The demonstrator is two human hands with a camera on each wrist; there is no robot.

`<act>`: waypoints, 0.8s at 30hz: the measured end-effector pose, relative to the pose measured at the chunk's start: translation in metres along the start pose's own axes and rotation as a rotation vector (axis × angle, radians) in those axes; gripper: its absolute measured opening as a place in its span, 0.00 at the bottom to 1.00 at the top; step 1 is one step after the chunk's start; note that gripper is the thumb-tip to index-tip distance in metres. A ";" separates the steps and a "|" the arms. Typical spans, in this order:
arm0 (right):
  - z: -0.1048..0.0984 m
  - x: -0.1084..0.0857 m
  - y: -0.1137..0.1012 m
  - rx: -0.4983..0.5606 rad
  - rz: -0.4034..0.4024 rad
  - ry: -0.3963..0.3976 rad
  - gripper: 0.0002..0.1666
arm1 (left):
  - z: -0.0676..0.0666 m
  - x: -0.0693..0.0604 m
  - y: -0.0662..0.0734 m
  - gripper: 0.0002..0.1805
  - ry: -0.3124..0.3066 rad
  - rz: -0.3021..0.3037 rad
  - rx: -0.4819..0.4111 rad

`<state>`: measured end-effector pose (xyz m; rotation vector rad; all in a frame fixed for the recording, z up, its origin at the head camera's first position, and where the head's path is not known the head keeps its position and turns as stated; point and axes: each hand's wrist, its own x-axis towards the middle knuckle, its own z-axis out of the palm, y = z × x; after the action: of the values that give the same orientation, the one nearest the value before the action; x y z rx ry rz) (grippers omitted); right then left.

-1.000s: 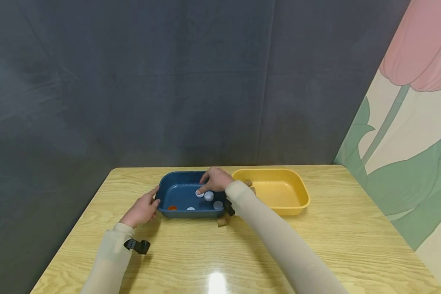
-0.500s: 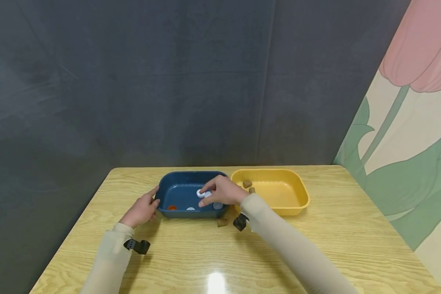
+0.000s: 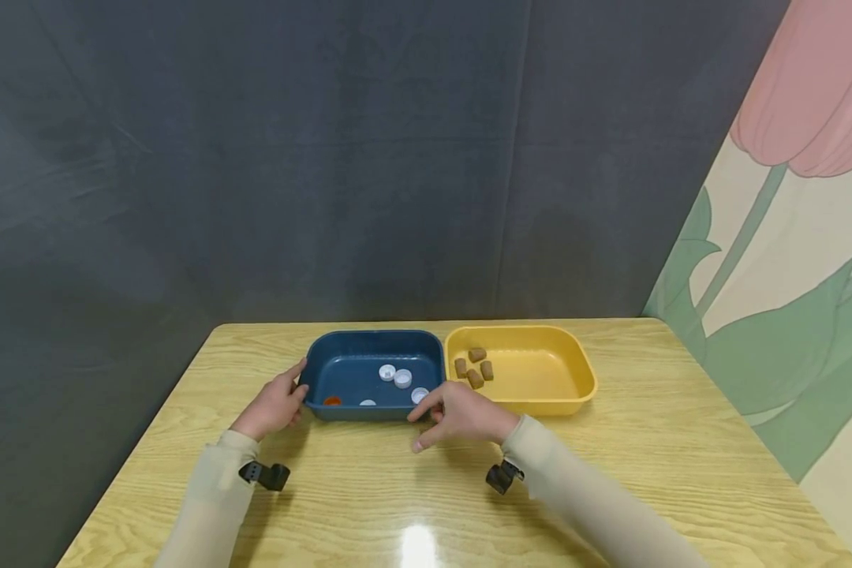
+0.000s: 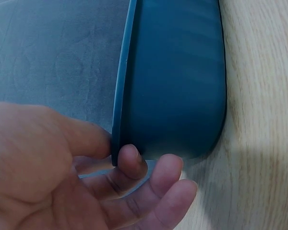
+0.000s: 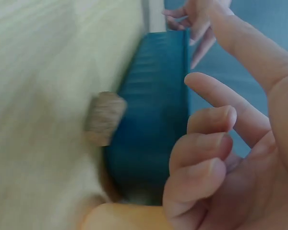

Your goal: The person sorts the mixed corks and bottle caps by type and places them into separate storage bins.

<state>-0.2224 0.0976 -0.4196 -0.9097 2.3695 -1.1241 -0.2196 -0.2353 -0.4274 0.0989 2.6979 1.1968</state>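
Note:
At the left end of the blue plastic tray point(image 3: 376, 412), my left hand point(image 3: 273, 406) grips the rim; the left wrist view has the thumb and fingers pinching the rim's corner. My right hand point(image 3: 465, 414) hovers by the tray's front right corner, thumb and index finger spread apart, holding nothing. Beside the tray's front wall a cork point(image 5: 105, 117) lies on the table, blurred in the right wrist view and hidden behind the hand in the head view. Inside the blue tray are an orange cap point(image 3: 332, 401) and several white caps point(image 3: 402, 379).
A yellow tray point(image 3: 582, 386) stands right against the blue one, with several corks point(image 3: 475, 379) at its left end. The wooden table point(image 3: 681, 442) ends at a dark cloth backdrop point(image 3: 426, 197). A flower-painted wall point(image 3: 809, 331) borders the right side.
My right hand has left the white caps inside the blue tray and come toward me and rightward, over the front rim. More corks in the yellow tray are uncovered. The left hand stays put.

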 end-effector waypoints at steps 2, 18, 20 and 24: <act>0.004 -0.004 0.005 -0.005 0.008 0.001 0.23 | 0.000 0.000 0.000 0.32 0.001 -0.002 0.000; 0.012 -0.010 0.030 -0.191 0.076 0.089 0.33 | -0.001 -0.001 0.002 0.32 -0.003 -0.008 0.018; 0.013 -0.009 0.032 -0.197 0.086 0.088 0.33 | -0.001 -0.001 0.002 0.31 -0.001 -0.008 0.020; 0.016 -0.007 0.036 -0.204 0.087 0.093 0.32 | -0.001 0.000 0.001 0.31 -0.003 -0.007 0.021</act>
<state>-0.2225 0.1109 -0.4571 -0.8263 2.6099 -0.9232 -0.2202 -0.2352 -0.4257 0.0937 2.7066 1.1656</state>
